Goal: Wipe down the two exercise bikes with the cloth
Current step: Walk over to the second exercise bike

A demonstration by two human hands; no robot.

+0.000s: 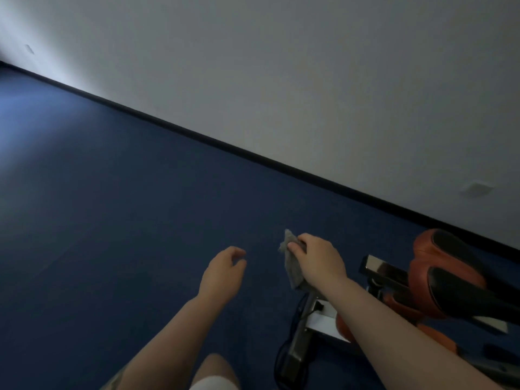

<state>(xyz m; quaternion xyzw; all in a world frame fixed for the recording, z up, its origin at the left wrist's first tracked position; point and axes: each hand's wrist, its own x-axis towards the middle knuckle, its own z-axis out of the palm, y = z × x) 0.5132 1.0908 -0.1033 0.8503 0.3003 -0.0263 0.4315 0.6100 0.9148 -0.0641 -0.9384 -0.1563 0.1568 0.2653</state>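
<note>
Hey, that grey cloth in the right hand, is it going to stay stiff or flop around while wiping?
Probably floppy: the crumpled grey cloth droops below the right hand and one corner sticks up loosely above the fingers. It looks light, since a bunched grip holds it. It likely needs pressing flat against the orange and black exercise bike to wipe well.
</note>
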